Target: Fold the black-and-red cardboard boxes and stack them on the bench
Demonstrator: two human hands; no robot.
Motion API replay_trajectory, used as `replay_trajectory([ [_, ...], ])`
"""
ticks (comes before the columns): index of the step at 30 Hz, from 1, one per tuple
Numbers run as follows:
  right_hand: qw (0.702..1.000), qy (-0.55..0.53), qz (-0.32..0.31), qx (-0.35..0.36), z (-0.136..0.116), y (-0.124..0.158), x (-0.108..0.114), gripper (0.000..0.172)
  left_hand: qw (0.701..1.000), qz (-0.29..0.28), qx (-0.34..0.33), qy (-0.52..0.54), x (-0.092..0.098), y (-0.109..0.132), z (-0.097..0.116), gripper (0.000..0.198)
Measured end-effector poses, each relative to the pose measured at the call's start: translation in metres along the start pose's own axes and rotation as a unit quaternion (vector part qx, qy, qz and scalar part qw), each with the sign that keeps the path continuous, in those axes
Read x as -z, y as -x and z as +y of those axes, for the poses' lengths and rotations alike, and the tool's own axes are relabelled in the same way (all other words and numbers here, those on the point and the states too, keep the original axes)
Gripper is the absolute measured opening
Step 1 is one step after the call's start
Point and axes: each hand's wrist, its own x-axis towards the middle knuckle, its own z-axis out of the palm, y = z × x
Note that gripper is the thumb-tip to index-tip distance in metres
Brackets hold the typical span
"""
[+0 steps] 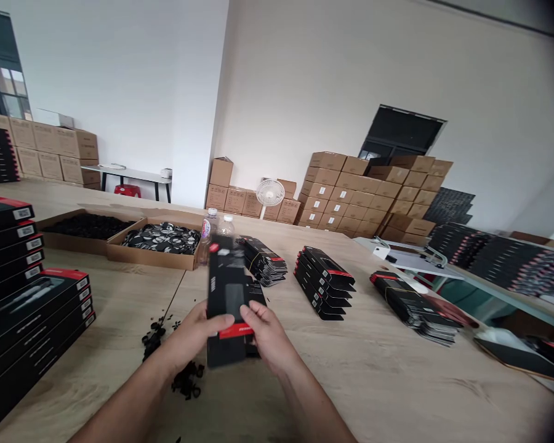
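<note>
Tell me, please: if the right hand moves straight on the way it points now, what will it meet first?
The right hand would meet the black box with a red band first; its fingers press against it.

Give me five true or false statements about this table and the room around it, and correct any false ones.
1. The left hand and right hand both hold a black box with a red band. True.
2. The loose black pieces lie right of the right hand. False: they lie on the table by the left hand and forearm.
3. Two plastic bottles stand beyond the held box. True.
4. The open cardboard tray nearer the bottles holds plain black pieces. False: its pieces are patterned black and white.
5. A white fan stands in front of stacked cartons. True.
</note>
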Motion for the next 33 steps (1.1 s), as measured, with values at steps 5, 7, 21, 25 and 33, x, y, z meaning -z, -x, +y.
replay_trajectory([
  [5,0.991,0.057,-0.116,-0.038,-0.011,0.013,-0.012,0.043,0.967,0.014,0.104,0.234,0.005,0.006,0.014,0.054],
  [7,0.996,0.076,-0.011,0.033,-0.02,0.013,-0.011,0.043,0.967,0.028,0.12,0.224,0.006,0.007,0.015,0.054],
  [21,0.976,-0.2,0.06,0.06,-0.032,0.002,0.022,0.032,0.981,-0.071,0.161,0.082,-0.001,0.013,0.001,0.041],
  [25,0.964,-0.266,0.007,0.029,-0.027,0.006,0.022,0.037,0.943,-0.179,0.157,0.234,-0.001,0.007,-0.004,0.061],
  [33,0.962,-0.264,-0.049,-0.055,-0.012,0.015,0.001,0.047,0.964,-0.166,0.169,0.12,-0.019,0.011,-0.012,0.08],
])
